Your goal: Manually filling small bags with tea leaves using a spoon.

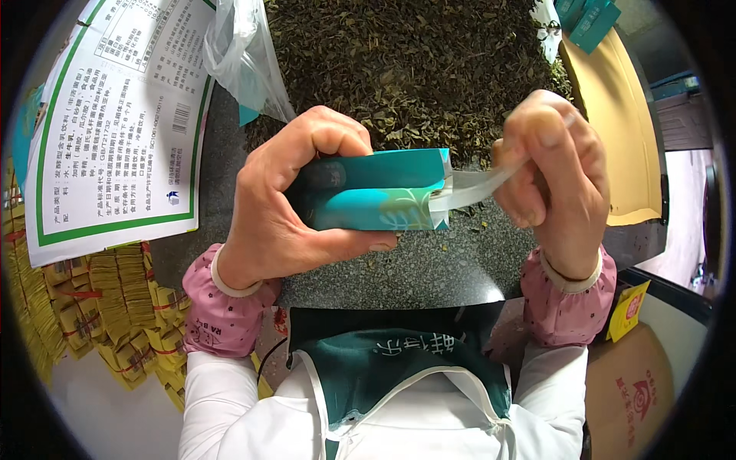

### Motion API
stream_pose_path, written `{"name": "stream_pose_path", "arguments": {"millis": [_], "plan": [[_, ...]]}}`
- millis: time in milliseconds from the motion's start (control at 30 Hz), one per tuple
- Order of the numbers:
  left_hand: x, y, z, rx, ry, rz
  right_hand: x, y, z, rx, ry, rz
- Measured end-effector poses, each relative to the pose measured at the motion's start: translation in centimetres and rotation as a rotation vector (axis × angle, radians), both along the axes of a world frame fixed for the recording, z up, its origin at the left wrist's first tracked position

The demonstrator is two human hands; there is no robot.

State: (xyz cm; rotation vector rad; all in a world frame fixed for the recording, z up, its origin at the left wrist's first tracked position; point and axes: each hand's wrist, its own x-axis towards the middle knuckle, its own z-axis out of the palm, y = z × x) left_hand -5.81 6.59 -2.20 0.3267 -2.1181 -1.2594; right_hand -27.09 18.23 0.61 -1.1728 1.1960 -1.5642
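My left hand [287, 201] grips a small teal carton [374, 198] from its left side, thumb below and fingers above. The carton lies sideways with its open end facing right. A translucent plastic strip or bag edge [480, 187] sticks out of that end. The fingers of my right hand [552, 167] are closed on the far end of this strip, which is stretched between the carton and the hand. Behind both hands spreads a heap of dried loose leaves [397, 69]. What else is inside the carton is hidden.
A printed white board [132, 126] with a green border stands at left, beside a clear plastic bag [247, 52]. Bundled yellow packets [115, 299] lie lower left. The speckled stone tabletop [402, 276] holds leaf crumbs. At right are a tan board [615, 132], teal cartons [595, 26] and a brown box [629, 391].
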Motion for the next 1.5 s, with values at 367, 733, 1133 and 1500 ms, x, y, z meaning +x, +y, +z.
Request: {"name": "stream_pose_path", "arguments": {"millis": [367,733,1133,1500], "plan": [[0.5,0.6,0.5,0.25,-0.073,-0.062,1.4,0.1,-1.0,-0.237,0.239,0.133],[0.6,0.1,0.2,0.287,0.016,-0.173,1.4,-0.4,-0.9,-0.446,0.304,0.154],[1.2,0.0,0.6,0.378,-0.004,-0.13,0.5,0.1,3.6,-0.642,1.081,0.152],[1.7,-0.6,0.9,0.315,0.084,-0.125,-2.4,4.3,4.2,0.113,0.69,-0.435]]}}
